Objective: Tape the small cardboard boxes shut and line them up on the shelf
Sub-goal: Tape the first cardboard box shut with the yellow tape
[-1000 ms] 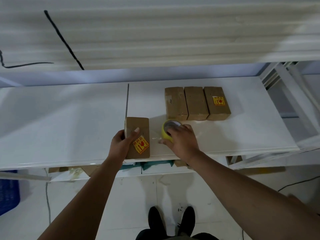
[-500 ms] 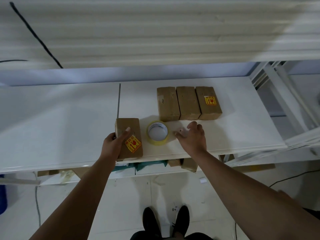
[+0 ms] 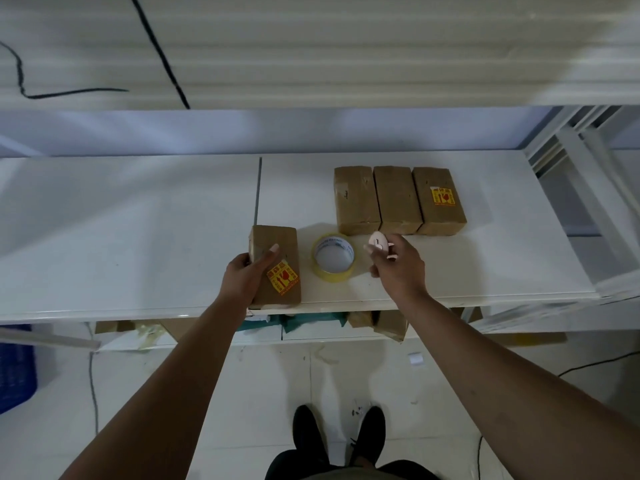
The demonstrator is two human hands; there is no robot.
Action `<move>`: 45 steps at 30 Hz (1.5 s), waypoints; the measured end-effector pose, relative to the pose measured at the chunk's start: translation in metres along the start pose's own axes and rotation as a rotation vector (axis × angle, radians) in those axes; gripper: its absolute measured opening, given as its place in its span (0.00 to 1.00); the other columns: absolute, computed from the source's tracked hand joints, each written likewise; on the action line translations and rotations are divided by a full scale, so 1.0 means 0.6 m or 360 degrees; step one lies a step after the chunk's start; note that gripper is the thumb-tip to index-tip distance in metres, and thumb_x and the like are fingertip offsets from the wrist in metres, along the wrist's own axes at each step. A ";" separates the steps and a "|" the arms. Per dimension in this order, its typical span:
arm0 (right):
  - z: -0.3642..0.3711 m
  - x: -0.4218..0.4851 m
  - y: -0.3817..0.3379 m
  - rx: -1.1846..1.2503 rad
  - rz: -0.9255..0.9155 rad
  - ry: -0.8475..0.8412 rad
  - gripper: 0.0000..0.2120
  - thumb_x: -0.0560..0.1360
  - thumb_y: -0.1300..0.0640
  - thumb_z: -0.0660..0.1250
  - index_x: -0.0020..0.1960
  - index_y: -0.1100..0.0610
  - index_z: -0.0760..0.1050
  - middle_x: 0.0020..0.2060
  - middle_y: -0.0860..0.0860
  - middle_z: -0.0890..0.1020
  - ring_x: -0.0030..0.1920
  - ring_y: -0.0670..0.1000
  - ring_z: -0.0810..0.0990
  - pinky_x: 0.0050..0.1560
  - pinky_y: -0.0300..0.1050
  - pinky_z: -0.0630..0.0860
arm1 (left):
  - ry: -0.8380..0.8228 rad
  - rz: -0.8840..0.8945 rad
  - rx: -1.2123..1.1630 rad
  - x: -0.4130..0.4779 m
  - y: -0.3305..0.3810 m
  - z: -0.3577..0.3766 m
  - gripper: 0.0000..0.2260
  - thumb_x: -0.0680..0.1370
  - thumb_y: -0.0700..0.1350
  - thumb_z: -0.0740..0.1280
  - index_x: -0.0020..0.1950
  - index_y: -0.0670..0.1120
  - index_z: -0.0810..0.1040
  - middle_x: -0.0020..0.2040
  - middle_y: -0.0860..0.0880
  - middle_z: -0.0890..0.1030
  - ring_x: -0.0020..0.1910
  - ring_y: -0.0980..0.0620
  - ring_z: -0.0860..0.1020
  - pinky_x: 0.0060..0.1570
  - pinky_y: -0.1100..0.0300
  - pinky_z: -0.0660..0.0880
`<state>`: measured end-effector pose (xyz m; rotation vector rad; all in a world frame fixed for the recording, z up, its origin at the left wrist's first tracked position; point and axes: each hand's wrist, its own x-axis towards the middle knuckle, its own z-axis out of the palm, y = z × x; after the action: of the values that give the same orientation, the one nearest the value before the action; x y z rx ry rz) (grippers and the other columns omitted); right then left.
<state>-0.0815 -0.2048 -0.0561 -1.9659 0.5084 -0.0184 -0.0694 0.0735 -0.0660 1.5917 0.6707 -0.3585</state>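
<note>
Gripping near box [image 3: 286, 240] with curled left hand [image 3: 242, 277] fingers [image 3: 268, 256], pinching a small pale disc [image 3: 377, 241] in right hand [image 3: 398, 270] beside the tape roll [image 3: 332, 276].

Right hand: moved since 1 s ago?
Yes. The right hand has left the tape roll and shifted right, now in front of the three-box row.

The shelf [image 3: 131, 237] lies bare across its left half. Far right, three touching boxes [image 3: 398, 199] block the way, bare strips either side. Along the near edge the near box [image 3: 289, 240] in the left hand [image 3: 242, 278], the tape [image 3: 334, 276] and the right hand [image 3: 398, 271], pinching a small pale thing [image 3: 377, 241], leave narrow gaps. An upper board [image 3: 311, 46] overhangs.
</note>
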 end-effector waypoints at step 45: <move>0.140 -0.037 -0.128 -0.1318 -0.0439 -0.0878 0.14 0.81 0.56 0.61 0.64 0.59 0.74 0.67 0.57 0.76 0.64 0.60 0.76 0.61 0.56 0.77 | -0.0089 0.0042 0.0033 0.014 -0.015 -0.015 0.26 0.77 0.64 0.73 0.66 0.46 0.82 0.53 0.46 0.88 0.52 0.45 0.87 0.58 0.46 0.83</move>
<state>-0.0558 -0.0970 -0.0219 -2.6845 -0.1677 0.6330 -0.0699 0.0840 -0.0770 1.6030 0.6044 -0.3905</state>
